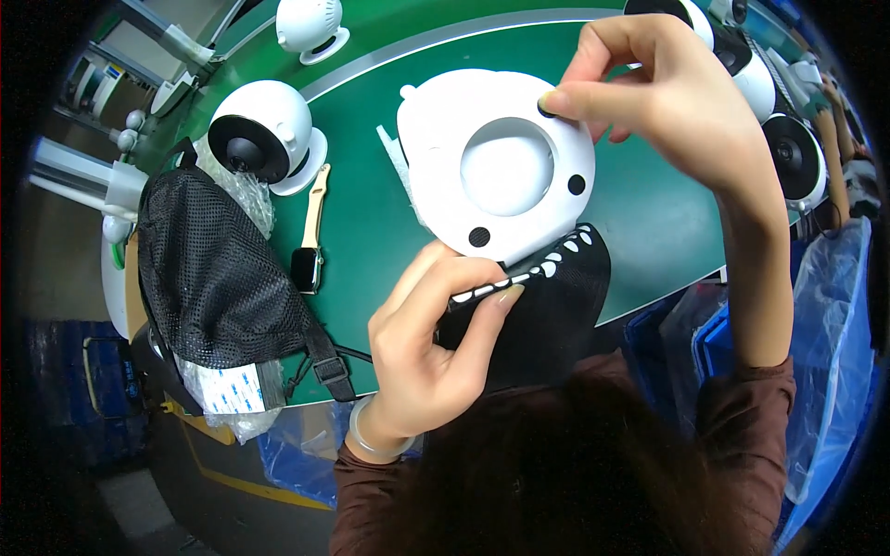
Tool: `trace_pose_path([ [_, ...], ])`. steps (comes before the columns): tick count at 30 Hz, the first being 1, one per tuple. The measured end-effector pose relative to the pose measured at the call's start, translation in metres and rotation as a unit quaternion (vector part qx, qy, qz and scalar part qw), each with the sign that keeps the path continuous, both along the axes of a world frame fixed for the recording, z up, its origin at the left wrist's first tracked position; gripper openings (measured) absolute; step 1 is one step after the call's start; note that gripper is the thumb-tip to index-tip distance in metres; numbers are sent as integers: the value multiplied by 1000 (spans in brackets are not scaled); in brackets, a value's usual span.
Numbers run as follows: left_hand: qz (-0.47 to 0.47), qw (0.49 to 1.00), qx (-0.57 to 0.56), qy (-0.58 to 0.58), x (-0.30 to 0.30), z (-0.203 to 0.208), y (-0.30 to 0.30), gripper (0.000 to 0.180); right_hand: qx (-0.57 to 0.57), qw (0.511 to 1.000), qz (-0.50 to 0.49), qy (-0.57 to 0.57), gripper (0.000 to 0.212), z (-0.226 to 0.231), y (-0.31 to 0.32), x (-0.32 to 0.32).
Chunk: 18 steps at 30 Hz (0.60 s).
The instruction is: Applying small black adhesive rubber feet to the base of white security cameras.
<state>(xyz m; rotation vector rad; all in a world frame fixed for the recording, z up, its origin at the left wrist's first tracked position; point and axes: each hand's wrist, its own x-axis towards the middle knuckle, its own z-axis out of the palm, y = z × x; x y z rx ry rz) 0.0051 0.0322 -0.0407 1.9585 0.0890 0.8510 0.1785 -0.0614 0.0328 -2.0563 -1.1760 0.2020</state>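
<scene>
A white rounded plastic housing (436,176) with a round opening lies in front of me on the green table. Dark round pads sit on its face, one at the right (577,185) and one at the lower left (479,237). My right hand (654,88) is at its upper right edge, thumb and fingers closed at another black round pad (547,110) there. Below the housing, my left hand (436,320) pinches a bent black sheet (547,320) between thumb and index finger. White oval spots line the sheet's folded edge.
White ball-shaped cameras (262,130) stand at left, far left and right. A smartwatch (307,269) with a tan strap lies beside a black mesh bag (218,269). Blue bins with clear plastic liners (825,324) stand at right. Another person's arm (832,167) shows at far right.
</scene>
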Motion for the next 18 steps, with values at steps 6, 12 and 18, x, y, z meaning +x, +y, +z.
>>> trace_pose_path([
  [6, 57, 998, -12, 19, -15, 0, -1, 14, 210, 964, -17, 161, 19, -14, -16, 6],
  [12, -25, 995, -90, -24, -42, -7, -1, 15, 156, 972, 143, -100, 21, -28, -51, -42],
  [18, -49, 990, -133, -7, -41, -6, -8, 17, 143, 987, 64, 24, 26, -29, -16, -4],
])
